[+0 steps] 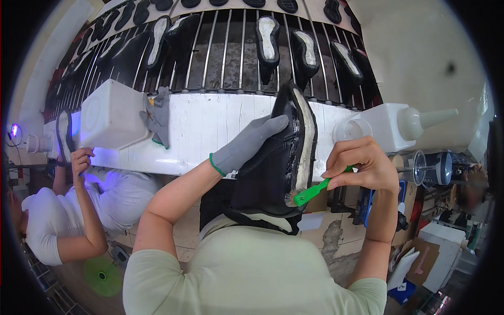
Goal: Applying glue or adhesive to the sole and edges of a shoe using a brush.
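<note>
Your gloved left hand [247, 144] grips the black shoe [278, 157] sole-up so your right hand [362, 165], fingers pinching the green brush [310, 193], reaches its rim.

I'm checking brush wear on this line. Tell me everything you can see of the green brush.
The green brush has a bright green handle that looks like plastic and a small tuft of pale bristles at its lower-left end. It lies slanted, handle rising to the right. The bare right hand pinches the handle; the bristles touch the pale sole edge of the black shoe, which the gloved left hand holds.
</note>
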`<state>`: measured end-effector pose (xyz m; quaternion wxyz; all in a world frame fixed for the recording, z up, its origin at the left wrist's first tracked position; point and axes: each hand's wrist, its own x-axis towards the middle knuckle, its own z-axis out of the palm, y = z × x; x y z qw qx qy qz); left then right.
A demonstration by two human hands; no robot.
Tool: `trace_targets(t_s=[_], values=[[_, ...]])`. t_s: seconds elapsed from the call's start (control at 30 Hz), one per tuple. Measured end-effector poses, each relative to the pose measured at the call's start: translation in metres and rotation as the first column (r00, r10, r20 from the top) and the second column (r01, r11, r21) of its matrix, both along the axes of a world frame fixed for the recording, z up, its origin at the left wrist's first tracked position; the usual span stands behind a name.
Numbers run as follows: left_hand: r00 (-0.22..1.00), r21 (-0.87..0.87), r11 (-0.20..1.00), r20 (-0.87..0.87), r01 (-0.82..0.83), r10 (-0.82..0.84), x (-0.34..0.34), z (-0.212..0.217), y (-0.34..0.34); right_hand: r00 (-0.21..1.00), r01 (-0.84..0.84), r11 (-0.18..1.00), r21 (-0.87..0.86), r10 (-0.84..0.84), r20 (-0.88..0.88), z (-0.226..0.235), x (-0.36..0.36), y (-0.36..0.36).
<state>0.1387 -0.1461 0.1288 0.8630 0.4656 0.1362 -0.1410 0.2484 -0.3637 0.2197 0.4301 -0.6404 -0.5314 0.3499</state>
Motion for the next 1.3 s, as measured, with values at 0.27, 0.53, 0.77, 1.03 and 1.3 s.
trace_targets(t_s=[0.27,0.53,0.77,1.03,1.3], values=[[0.933,-0.355,0.921,-0.247,0.163,-0.26,-0.008,-0.029,-0.018,0.994,-0.096,0.993,-0.075,0.093,-0.049,0.001,0.014,0.022],[0.93,-0.02,0.965,0.275,0.261,-0.246,-0.039,-0.025,-0.039,0.977,-0.117,0.989,-0.085,0.099,-0.19,-0.006,0.022,0.036],[0.877,-0.173,0.862,0.027,0.476,-0.479,-0.048,0.014,-0.029,0.977,-0.14,0.985,-0.104,0.121,-0.174,-0.011,0.029,0.046],[0.859,-0.38,0.795,-0.005,0.472,-0.512,-0.052,-0.016,-0.027,0.967,-0.23,0.965,-0.128,0.212,-0.141,-0.019,0.034,0.033],[0.893,-0.159,0.879,0.068,0.45,-0.445,-0.046,-0.002,-0.029,0.997,0.078,0.995,0.064,-0.079,0.007,-0.008,0.007,0.022]])
